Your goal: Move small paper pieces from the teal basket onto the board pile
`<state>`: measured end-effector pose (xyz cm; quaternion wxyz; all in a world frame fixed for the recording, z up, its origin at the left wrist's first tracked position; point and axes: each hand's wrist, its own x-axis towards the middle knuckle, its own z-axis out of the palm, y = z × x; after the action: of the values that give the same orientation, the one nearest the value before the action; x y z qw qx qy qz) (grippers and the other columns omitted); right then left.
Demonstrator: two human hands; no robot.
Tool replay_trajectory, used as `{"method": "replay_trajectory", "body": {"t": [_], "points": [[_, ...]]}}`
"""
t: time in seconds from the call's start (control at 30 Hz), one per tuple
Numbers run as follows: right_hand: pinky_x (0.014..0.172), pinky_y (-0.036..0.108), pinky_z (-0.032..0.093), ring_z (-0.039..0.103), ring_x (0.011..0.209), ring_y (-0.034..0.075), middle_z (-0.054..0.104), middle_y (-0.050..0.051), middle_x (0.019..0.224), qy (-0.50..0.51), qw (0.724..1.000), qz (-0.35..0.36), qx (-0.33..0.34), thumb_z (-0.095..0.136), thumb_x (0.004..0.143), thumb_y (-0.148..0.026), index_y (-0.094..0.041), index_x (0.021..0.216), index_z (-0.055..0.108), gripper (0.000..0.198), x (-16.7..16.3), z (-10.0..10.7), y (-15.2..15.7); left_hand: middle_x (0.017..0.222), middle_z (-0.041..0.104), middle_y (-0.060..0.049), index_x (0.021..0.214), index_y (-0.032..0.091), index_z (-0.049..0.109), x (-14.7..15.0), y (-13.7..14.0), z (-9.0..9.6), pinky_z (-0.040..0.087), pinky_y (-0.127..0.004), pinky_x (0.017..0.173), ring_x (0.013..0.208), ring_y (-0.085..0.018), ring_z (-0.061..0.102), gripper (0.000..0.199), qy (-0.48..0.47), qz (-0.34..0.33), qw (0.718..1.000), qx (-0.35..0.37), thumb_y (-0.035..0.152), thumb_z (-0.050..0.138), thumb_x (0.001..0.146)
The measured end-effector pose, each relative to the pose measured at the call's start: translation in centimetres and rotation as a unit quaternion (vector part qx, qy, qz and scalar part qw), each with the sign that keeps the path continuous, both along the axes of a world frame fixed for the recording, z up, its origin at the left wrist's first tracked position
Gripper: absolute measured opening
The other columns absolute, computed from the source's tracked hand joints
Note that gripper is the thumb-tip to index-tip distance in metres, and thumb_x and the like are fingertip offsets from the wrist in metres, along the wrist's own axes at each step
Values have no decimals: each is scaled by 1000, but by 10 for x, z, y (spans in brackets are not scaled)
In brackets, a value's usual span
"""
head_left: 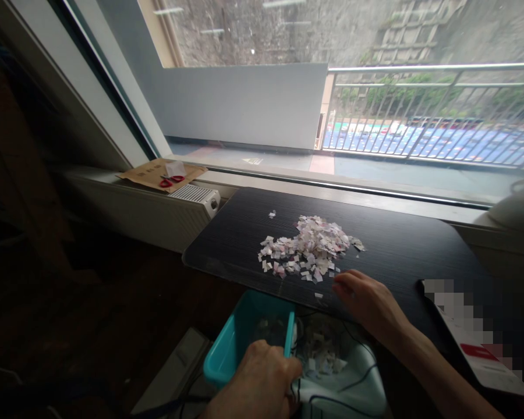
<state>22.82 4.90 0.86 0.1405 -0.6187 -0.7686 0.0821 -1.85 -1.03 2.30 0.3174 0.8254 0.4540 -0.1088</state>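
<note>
A loose pile of small cut paper pieces (318,241) lies on the dark tabletop (227,233). At its lower right edge, my right hand (362,294) rests near the table's front edge, with fingers bent together and the tips by a few scraps. Whether anything is between them is hidden. Below the table, my left hand (266,372) is closed over the right wall of a turquoise bin (233,343), which has some scraps inside. Against that side stands a pale container (367,384) with more paper scraps in it.
A brown envelope (144,171) with red-handled scissors (172,181) lies on the sill and radiator (196,196) at left. A partly pixelated flat item with a red band (478,352) lies at right. Dark cords run around the bins. A window stands behind the table.
</note>
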Motion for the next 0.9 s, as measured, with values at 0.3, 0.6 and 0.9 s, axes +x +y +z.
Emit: {"method": "replay_trajectory", "body": {"t": [0.3, 0.6, 0.9], "points": [[78, 38, 51, 58, 103, 29, 63, 11, 112, -100, 989, -106, -4, 53, 88, -32, -18, 118, 61, 34, 31, -13, -13, 89, 67, -7, 82, 20, 66, 5, -6, 2, 43, -36, 79, 90, -28, 60, 8, 1, -5, 1000, 14, 19, 63, 74], [74, 32, 53, 65, 82, 20, 59, 9, 108, 52, 993, -105, 32, 50, 85, -25, -16, 124, 55, 41, 36, -30, -20, 91, 68, -7, 84, 19, 67, 11, -10, 8, 43, -34, 77, 92, -29, 61, 10, 10, -12, 1000, 17, 18, 62, 75], [77, 31, 51, 64, 88, 19, 70, 6, 96, 128, 988, 47, 77, 42, 94, -18, -20, 107, 63, 25, 0, -24, -23, 86, 68, -6, 77, 19, 64, 6, -5, 15, 44, -34, 75, 84, -27, 62, 7, 19, -20, 999, 16, 22, 57, 78]]}}
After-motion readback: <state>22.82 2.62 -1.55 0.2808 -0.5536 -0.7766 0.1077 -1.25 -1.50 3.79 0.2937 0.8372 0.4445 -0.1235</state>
